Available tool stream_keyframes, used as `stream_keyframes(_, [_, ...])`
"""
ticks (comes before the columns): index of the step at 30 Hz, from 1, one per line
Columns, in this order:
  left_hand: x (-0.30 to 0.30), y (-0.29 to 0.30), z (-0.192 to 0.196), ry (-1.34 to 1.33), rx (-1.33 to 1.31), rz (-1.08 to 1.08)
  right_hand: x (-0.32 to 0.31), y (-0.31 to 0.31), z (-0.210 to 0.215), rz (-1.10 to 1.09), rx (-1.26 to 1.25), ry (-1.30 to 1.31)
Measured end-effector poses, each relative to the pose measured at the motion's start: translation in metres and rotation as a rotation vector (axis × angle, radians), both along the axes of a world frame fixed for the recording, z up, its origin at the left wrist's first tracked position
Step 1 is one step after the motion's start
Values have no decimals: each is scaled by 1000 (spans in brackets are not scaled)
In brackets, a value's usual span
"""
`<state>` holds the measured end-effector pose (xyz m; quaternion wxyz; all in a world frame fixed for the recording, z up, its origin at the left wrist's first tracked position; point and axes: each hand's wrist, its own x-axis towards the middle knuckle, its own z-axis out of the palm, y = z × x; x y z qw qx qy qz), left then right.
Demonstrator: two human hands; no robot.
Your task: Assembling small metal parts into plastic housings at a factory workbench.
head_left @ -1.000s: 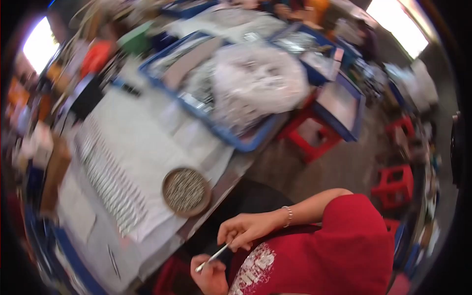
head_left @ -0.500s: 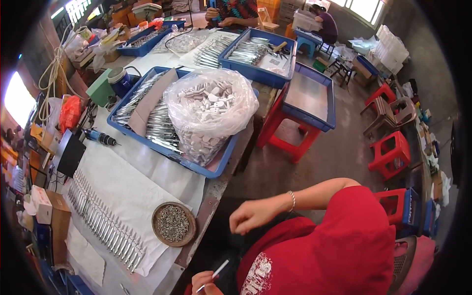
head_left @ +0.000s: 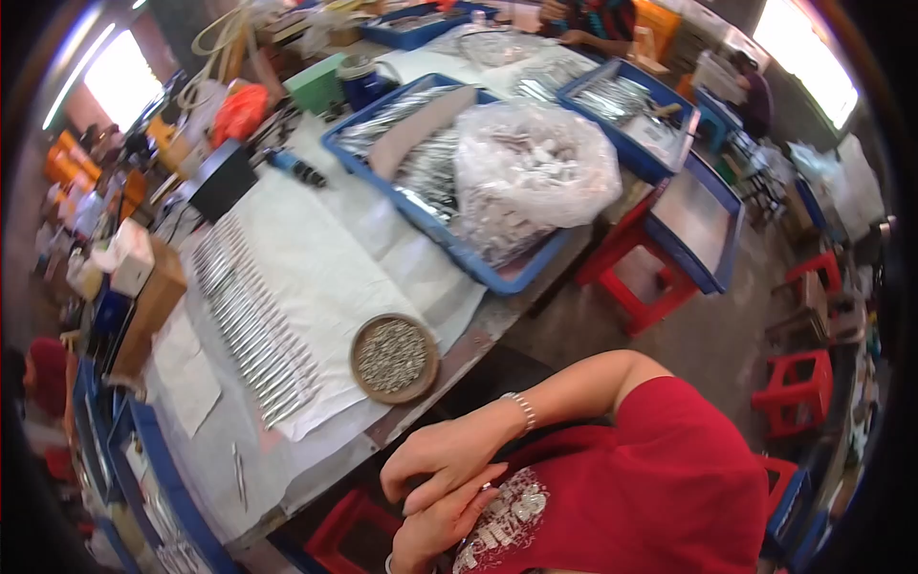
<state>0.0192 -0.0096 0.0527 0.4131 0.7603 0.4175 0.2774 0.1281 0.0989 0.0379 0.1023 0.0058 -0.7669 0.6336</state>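
Close to my body, past the table's edge, my two hands meet. My right hand (head_left: 442, 463) lies over the left, fingers curled down with their tips partly hidden. My left hand (head_left: 448, 521) is closed; a shiny bit shows at its fingertips, while the slim silver rod seen there before is mostly hidden. Nearest on the table stands a round brown bowl (head_left: 433, 368) of small metal pieces (head_left: 390, 355). Left of it, a slanted row of slim silver rods (head_left: 251, 320) lies on a white sheet (head_left: 330, 277). Two loose rods (head_left: 239, 475) lie nearer the front edge.
A blue tray (head_left: 421, 222) holds silver rods and a clear bag (head_left: 583, 182) of white pieces. Another blue tray (head_left: 631, 153) sits behind it. A blue power screwdriver (head_left: 296, 167) lies at the back left. Red stools (head_left: 796, 390) stand at the right.
My view has swung, so the table sits higher and further right. My right hand has come down onto my left, which has risen to meet it, hiding most of the rod.
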Motion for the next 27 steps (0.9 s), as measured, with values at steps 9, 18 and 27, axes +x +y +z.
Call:
stream_keyframes(9, [-40,-20,-14,-346,-200,360,78,97,94,-620,462,-183])
stream_keyframes(18, [-8,-32,9,-416,-351,587,76,261,102,-705,1001,-428])
stream_keyframes(27, [-3,-32,-1,-460,-410,678,31,315,48,-494,995,-907])
